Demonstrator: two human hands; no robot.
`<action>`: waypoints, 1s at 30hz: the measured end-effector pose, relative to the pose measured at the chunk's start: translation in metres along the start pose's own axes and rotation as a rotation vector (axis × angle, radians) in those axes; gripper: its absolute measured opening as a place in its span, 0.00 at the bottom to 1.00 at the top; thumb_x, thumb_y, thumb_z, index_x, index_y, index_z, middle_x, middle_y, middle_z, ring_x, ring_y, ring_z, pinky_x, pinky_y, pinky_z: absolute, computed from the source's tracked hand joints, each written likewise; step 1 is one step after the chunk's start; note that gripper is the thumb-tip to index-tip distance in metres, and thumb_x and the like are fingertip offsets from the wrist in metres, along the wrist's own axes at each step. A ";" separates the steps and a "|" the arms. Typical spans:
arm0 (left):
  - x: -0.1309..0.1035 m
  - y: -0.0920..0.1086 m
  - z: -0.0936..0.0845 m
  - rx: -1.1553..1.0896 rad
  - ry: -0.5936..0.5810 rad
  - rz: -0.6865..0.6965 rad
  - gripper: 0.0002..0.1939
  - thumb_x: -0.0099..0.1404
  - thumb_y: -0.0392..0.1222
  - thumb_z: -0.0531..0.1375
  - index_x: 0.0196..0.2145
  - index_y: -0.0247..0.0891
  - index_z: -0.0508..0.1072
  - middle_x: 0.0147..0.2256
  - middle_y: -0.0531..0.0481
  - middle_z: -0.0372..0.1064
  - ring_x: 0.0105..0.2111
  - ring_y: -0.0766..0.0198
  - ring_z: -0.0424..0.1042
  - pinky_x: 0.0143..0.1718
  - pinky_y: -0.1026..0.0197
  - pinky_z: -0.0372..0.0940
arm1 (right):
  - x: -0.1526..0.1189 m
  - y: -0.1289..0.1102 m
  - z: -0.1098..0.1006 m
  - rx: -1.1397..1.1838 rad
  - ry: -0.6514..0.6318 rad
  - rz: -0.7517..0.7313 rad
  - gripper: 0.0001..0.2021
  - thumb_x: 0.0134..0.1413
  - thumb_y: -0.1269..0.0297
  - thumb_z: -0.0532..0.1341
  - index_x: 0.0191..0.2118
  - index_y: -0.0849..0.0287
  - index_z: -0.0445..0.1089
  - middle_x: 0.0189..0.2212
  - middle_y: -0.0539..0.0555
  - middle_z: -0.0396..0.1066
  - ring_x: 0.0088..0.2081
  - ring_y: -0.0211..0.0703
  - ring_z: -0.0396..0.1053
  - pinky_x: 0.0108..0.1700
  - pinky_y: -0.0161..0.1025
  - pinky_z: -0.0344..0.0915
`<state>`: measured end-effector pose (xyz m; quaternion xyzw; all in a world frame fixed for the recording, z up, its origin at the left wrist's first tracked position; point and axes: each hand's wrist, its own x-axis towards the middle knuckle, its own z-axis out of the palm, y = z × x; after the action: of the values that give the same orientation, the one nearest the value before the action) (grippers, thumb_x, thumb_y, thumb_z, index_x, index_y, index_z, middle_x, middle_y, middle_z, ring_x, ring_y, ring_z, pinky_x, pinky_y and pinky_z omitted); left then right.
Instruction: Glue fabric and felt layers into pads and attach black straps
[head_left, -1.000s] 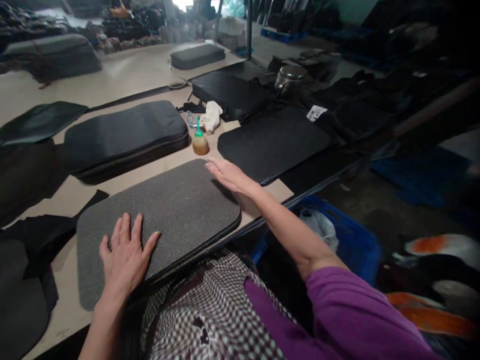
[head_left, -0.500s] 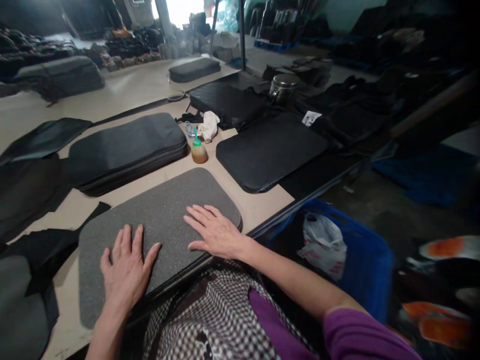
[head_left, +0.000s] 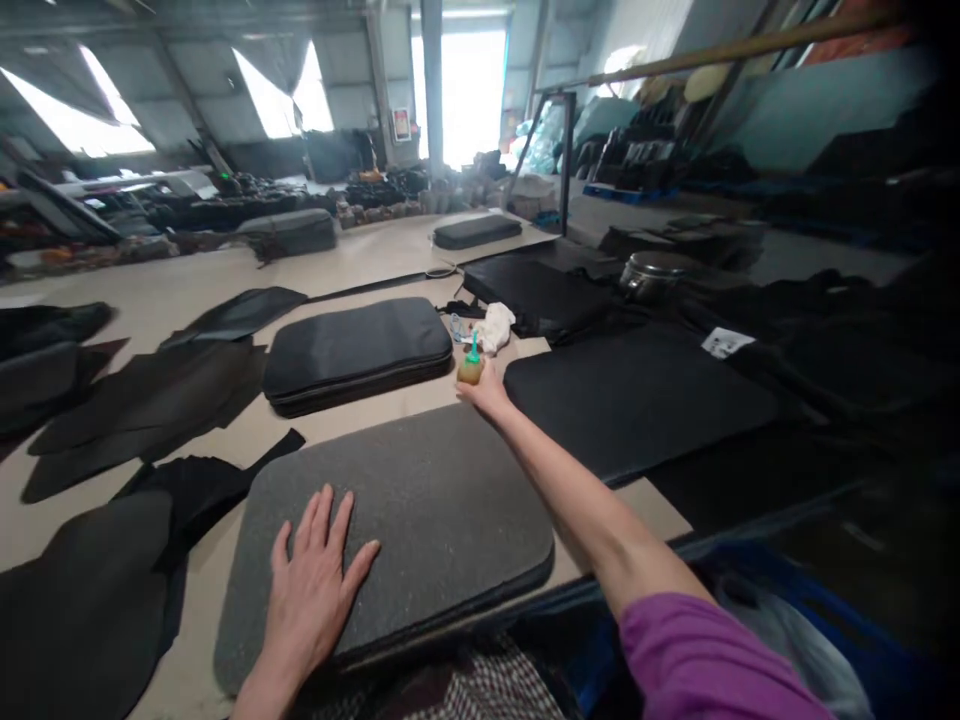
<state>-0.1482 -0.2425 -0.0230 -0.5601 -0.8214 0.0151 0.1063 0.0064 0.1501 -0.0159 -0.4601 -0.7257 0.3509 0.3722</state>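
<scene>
My left hand [head_left: 311,570] lies flat with fingers spread on a grey foam-like panel [head_left: 420,490] with rounded corners. Stretched out past the panel's far edge, my right hand [head_left: 486,388] is closed around a small squeeze bottle [head_left: 470,372] with a green nozzle and amber contents. The bottle stands upright. Just behind it lie a crumpled white cloth [head_left: 496,327] and a small bluish item I cannot make out. To the bottle's left is a stack of dark rounded panels [head_left: 360,345]; to its right, a black panel [head_left: 630,390].
Black fabric pieces [head_left: 150,400] lie along the left of the table [head_left: 375,262]. A metal pot [head_left: 652,272] stands at the back right, near a white printed paper [head_left: 726,343]. A blue crate [head_left: 810,620] holding a plastic bag sits low at the right.
My right hand has left the grey panel and reached forward to take hold of the squeeze bottle. My left hand stays on the panel. The view has tilted up.
</scene>
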 end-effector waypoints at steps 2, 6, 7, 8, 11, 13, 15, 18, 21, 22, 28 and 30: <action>0.001 0.001 0.001 -0.007 0.012 -0.014 0.36 0.75 0.64 0.47 0.73 0.44 0.57 0.75 0.44 0.40 0.74 0.47 0.46 0.71 0.34 0.47 | 0.005 -0.002 0.005 0.100 0.028 0.056 0.31 0.35 0.62 0.73 0.50 0.58 0.68 0.49 0.63 0.75 0.56 0.64 0.71 0.61 0.61 0.65; 0.001 0.002 0.005 -0.035 0.041 -0.037 0.36 0.75 0.65 0.47 0.73 0.48 0.57 0.75 0.46 0.41 0.74 0.48 0.48 0.70 0.34 0.49 | 0.001 -0.011 -0.005 0.347 0.043 0.092 0.25 0.38 0.51 0.71 0.44 0.53 0.68 0.40 0.55 0.76 0.48 0.59 0.74 0.52 0.55 0.72; 0.001 0.002 0.006 -0.043 0.046 -0.040 0.36 0.75 0.66 0.47 0.73 0.48 0.57 0.75 0.46 0.41 0.74 0.48 0.48 0.70 0.33 0.49 | -0.002 -0.016 -0.009 0.412 0.034 0.087 0.24 0.42 0.48 0.68 0.45 0.52 0.67 0.41 0.55 0.76 0.48 0.57 0.75 0.49 0.53 0.73; 0.001 0.002 0.006 -0.052 0.048 -0.044 0.36 0.75 0.66 0.47 0.73 0.48 0.57 0.75 0.46 0.42 0.74 0.48 0.48 0.70 0.33 0.49 | -0.005 -0.021 -0.013 0.473 0.016 0.080 0.24 0.46 0.45 0.65 0.47 0.51 0.66 0.43 0.54 0.76 0.48 0.55 0.75 0.48 0.51 0.74; 0.001 0.003 0.003 -0.084 0.041 -0.051 0.36 0.75 0.67 0.46 0.73 0.47 0.58 0.75 0.45 0.43 0.74 0.47 0.48 0.70 0.33 0.48 | -0.019 -0.044 -0.025 0.591 -0.115 0.061 0.25 0.49 0.45 0.63 0.52 0.48 0.65 0.49 0.52 0.75 0.49 0.50 0.76 0.46 0.47 0.75; 0.001 0.003 -0.001 -0.104 0.036 -0.054 0.36 0.75 0.67 0.46 0.72 0.47 0.58 0.74 0.44 0.44 0.74 0.47 0.49 0.70 0.33 0.48 | -0.031 -0.061 -0.031 0.613 -0.255 0.064 0.29 0.45 0.50 0.68 0.54 0.47 0.66 0.49 0.52 0.75 0.48 0.50 0.76 0.43 0.45 0.75; 0.000 0.004 -0.006 -0.123 0.031 -0.061 0.36 0.76 0.66 0.45 0.72 0.46 0.58 0.74 0.42 0.46 0.73 0.47 0.49 0.70 0.33 0.49 | -0.046 -0.081 -0.033 0.557 -0.407 0.045 0.34 0.40 0.55 0.74 0.56 0.48 0.68 0.48 0.54 0.76 0.47 0.52 0.76 0.41 0.45 0.75; -0.003 0.005 -0.014 -0.170 0.029 -0.069 0.37 0.75 0.68 0.44 0.72 0.46 0.59 0.74 0.41 0.47 0.74 0.49 0.48 0.70 0.34 0.48 | -0.071 -0.111 -0.026 0.344 -0.553 -0.107 0.36 0.37 0.57 0.78 0.56 0.50 0.71 0.49 0.55 0.76 0.48 0.53 0.74 0.48 0.48 0.74; -0.006 0.004 -0.018 -0.222 0.041 -0.067 0.38 0.75 0.69 0.43 0.72 0.45 0.59 0.74 0.39 0.48 0.74 0.50 0.46 0.71 0.34 0.46 | -0.097 -0.141 -0.002 0.363 -0.610 -0.198 0.33 0.40 0.55 0.78 0.54 0.50 0.72 0.48 0.54 0.77 0.50 0.54 0.75 0.52 0.49 0.72; -0.006 0.003 -0.019 -0.234 0.050 -0.071 0.39 0.75 0.70 0.43 0.71 0.44 0.59 0.74 0.39 0.48 0.74 0.50 0.46 0.71 0.35 0.45 | -0.106 -0.149 0.008 0.434 -0.625 -0.190 0.32 0.41 0.55 0.78 0.54 0.50 0.72 0.48 0.53 0.77 0.50 0.53 0.75 0.52 0.48 0.73; -0.010 0.001 -0.018 -0.295 0.085 -0.094 0.39 0.74 0.70 0.45 0.70 0.43 0.61 0.71 0.37 0.55 0.72 0.47 0.51 0.71 0.34 0.43 | -0.164 -0.175 0.069 0.635 -0.758 -0.139 0.19 0.60 0.47 0.65 0.51 0.52 0.74 0.45 0.53 0.75 0.42 0.46 0.73 0.35 0.37 0.70; -0.011 0.001 -0.018 -0.350 0.077 -0.099 0.40 0.73 0.71 0.45 0.70 0.43 0.62 0.68 0.38 0.60 0.68 0.45 0.57 0.70 0.35 0.47 | -0.175 -0.175 0.080 0.581 -0.832 -0.132 0.19 0.62 0.44 0.62 0.50 0.52 0.73 0.39 0.52 0.72 0.33 0.41 0.69 0.26 0.34 0.63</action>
<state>-0.1400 -0.2540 -0.0076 -0.5290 -0.8334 -0.1549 0.0393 -0.0813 -0.0842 0.0575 -0.1123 -0.7125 0.6673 0.1858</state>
